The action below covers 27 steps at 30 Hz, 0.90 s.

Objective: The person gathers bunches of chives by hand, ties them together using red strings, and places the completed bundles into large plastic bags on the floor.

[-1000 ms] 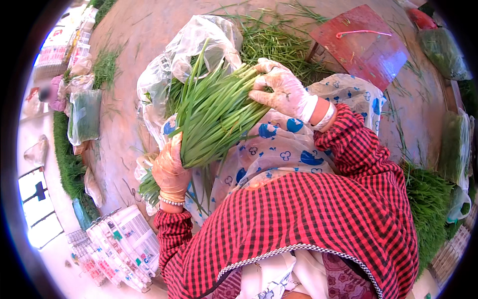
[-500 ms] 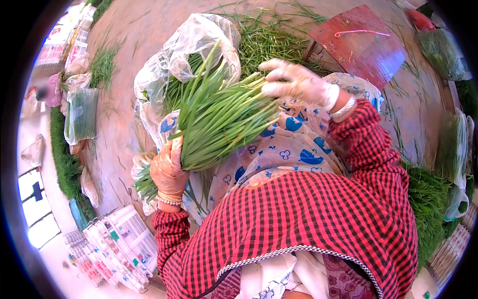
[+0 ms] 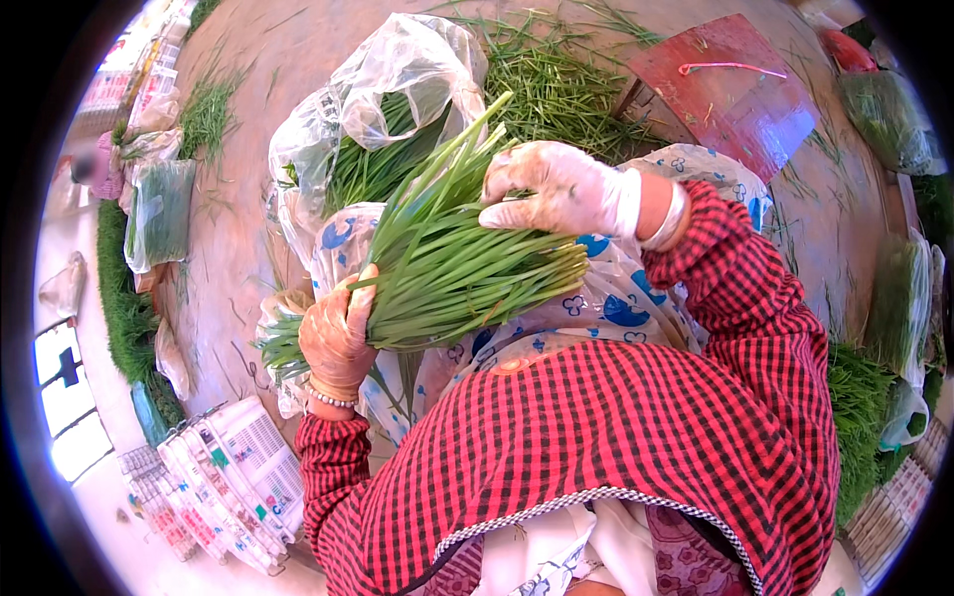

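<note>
Okay, long green leafy bundle (image 3: pixel 467 276) sat right of the translucent-gloved left hand (image 3: pixel 338 330), which was clamped round its left end; white-gloved right hand (image 3: pixel 564 191), half-curled, overlapped its upper edge, grip unclear.

- Right hand (image 3: pixel 556 189), gloved: shifted leftward from the cut ends, now over the upper stems with fingers curled.
- Chive bunch (image 3: pixel 467 268): cut ends swung lower, now pointing right.
- Projecting upper stalks (image 3: pixel 467 154): leaning farther right than before.
</note>
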Motion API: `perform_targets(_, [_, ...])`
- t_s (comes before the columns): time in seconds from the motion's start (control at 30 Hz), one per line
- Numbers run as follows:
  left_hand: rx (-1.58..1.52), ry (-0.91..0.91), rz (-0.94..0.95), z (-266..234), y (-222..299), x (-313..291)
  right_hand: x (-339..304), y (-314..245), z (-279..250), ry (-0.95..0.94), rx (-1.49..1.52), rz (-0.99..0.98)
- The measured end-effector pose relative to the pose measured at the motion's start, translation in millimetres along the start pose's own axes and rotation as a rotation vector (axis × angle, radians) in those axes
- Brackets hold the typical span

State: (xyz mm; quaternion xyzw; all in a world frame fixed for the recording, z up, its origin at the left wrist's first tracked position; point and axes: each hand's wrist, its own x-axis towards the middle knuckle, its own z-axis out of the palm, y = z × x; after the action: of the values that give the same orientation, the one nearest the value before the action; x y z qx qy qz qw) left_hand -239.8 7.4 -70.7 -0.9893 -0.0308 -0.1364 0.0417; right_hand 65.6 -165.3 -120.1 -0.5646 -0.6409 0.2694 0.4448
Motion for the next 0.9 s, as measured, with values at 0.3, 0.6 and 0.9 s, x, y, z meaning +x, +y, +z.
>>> perform_targets(0.3, [-0.044,-0.130,-0.103,9.6,3.8,-17.4,-35.1,-35.3,-3.3,-0.092,-0.732,-0.075])
perform_targets(0.6, [-0.108,-0.188,-0.139,12.7,10.7,-9.2,-67.0,-9.2,-48.2,-0.035,-0.808,-0.042])
perform_targets(0.9, [-0.015,-0.161,-0.339,8.3,6.3,-0.9,-53.4,0.3,-56.7,0.172,-0.730,0.178])
